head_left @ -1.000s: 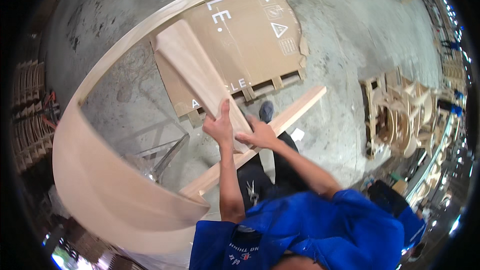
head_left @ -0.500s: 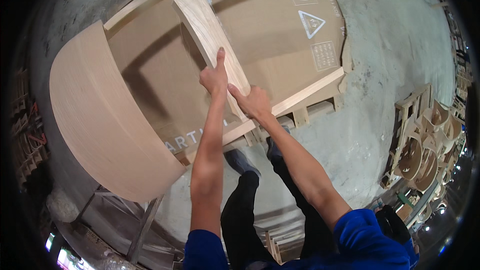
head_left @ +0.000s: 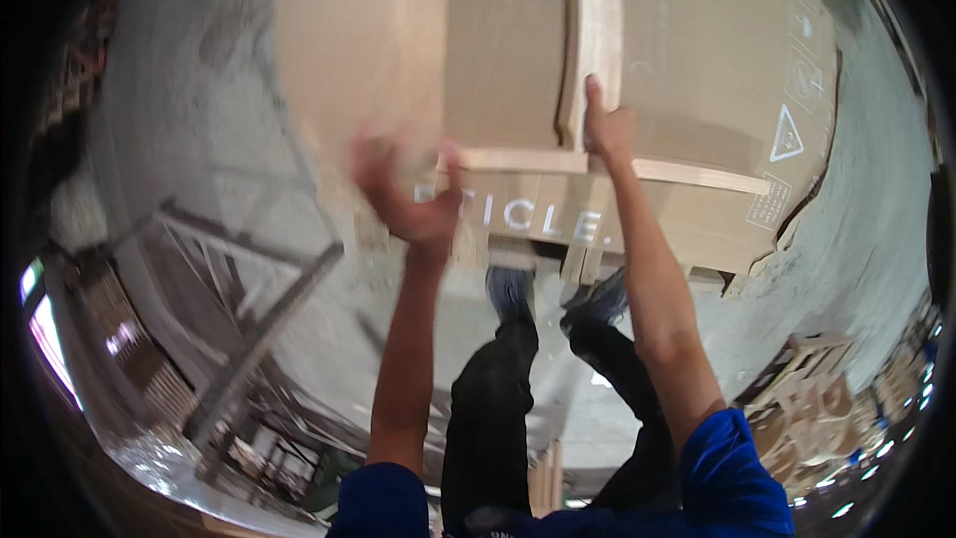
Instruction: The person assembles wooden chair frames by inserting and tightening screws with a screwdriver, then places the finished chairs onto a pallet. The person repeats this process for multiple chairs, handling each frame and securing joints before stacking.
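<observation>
My right hand (head_left: 609,130) grips the near end of a pale wooden board (head_left: 597,20), thumb along its top and fingers round its right side. The board points away from me, and its near end meets a thin wooden rail (head_left: 687,174) running crosswise. My left hand (head_left: 408,194), smeared by motion, has its fingers curved and spread apart. It hovers near the close edge of a large curved wood panel (head_left: 358,40), holding nothing that I can see. Flattened brown cardboard (head_left: 717,60) with white print lies beneath the wooden parts.
A pallet (head_left: 578,264) shows under the cardboard, close to my shoes (head_left: 511,291). At the lower left stands a metal frame (head_left: 269,314). Curved wooden parts (head_left: 817,418) are stacked at the lower right, over a concrete floor (head_left: 866,219).
My left hand has left the board and moved left to the curved panel. My right hand still grips the board. The view has turned, so the board now points straight away from me.
</observation>
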### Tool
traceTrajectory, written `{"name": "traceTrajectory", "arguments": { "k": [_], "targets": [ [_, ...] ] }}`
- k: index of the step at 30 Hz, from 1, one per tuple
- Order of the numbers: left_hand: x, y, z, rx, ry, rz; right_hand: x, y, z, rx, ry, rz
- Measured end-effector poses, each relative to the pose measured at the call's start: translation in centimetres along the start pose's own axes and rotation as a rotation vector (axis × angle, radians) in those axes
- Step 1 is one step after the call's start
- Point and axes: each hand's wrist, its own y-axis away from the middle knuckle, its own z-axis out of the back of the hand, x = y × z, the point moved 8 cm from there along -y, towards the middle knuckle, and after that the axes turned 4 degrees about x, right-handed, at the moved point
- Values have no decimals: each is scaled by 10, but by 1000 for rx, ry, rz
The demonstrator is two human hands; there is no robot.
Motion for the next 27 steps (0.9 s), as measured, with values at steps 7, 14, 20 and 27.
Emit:
{"name": "traceTrajectory", "arguments": {
  "k": [7,14,20,27],
  "targets": [
    [177,-49,15,450,604,604,24,17,-34,7,42,73],
    [180,-73,31,279,651,574,35,38,-63,23,47,60],
    [187,-43,34,279,574,618,30,55,-45,-16,97,87],
    [204,-53,40,243,551,690,43,66,-59,94,7,-17]
  ]
}}
